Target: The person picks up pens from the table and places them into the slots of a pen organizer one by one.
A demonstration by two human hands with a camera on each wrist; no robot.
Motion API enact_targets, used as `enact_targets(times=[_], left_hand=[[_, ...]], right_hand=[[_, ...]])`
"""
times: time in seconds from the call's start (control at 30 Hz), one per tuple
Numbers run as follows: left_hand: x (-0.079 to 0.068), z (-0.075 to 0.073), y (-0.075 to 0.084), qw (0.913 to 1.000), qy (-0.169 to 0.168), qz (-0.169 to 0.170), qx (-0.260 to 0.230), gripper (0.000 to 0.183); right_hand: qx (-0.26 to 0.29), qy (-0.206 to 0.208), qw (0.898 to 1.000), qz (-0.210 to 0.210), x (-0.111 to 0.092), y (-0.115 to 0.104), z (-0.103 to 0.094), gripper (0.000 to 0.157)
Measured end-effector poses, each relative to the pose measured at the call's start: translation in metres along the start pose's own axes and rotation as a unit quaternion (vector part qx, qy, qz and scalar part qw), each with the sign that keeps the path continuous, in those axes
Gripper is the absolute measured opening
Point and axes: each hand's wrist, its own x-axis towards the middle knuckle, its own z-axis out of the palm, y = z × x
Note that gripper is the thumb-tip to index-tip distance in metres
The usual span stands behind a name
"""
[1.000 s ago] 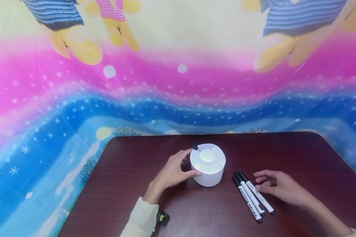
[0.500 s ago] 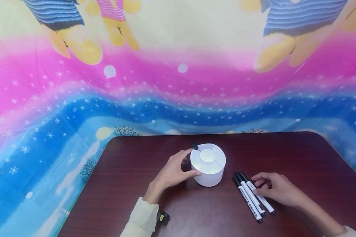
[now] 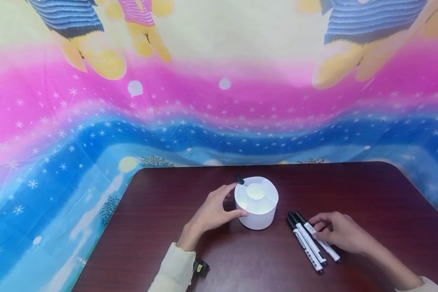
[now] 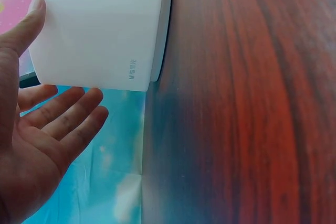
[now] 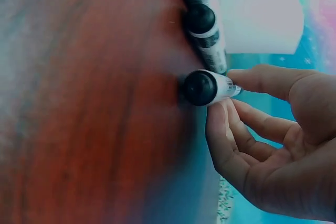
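A white round pen holder [image 3: 258, 221] with compartments stands on the table. My left hand [image 3: 212, 209] holds it at its left side, thumb on the near wall and fingertips at the far side. A black-ended thing [image 3: 239, 179] sticks up from a back-left compartment. Right of the holder lie three white markers with black caps, side by side. My right hand [image 3: 344, 235] pinches the rightmost marker [image 5: 221, 87] between thumb and fingers; its black end faces the right wrist camera. The middle marker [image 3: 313, 245] and the left marker [image 3: 305, 245] lie on the table, beyond the fingers.
The dark red-brown wooden table [image 3: 175, 186] has rounded back corners. Behind it hangs a colourful printed cloth [image 3: 211, 105]. A small black device [image 3: 200, 268] sits at the left wrist, beside the pale sleeve [image 3: 173, 267].
My right hand has moved left onto the rightmost marker and now pinches it. That marker's lower end has shifted slightly to the right. The left hand and pen holder stay nearly still.
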Motion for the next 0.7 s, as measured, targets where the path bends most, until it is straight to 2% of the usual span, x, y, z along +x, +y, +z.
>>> enact_targets(times=[0.1,0.33,0.47,0.7], left_hand=[[0.0,0.0,0.0,1.0,0.001,0.001,0.0,0.091],[0.001,0.001,-0.001,1.0,0.002,0.003,0.001,0.09],[0.001,0.001,-0.001,1.0,0.004,0.001,0.001,0.09],[0.0,0.001,-0.001,1.0,0.003,0.0,0.003,0.09]], right_hand=[[0.002,0.003,1.0,-0.002,-0.001,-0.001,-0.005,0.04],[0.049,0.021,0.998,-0.027,0.003,-0.013,-0.019,0.043],[0.063,0.05,0.996,-0.041,0.009,-0.026,-0.024,0.044],[0.099,0.114,0.986,-0.071,0.021,-0.05,-0.027,0.045]])
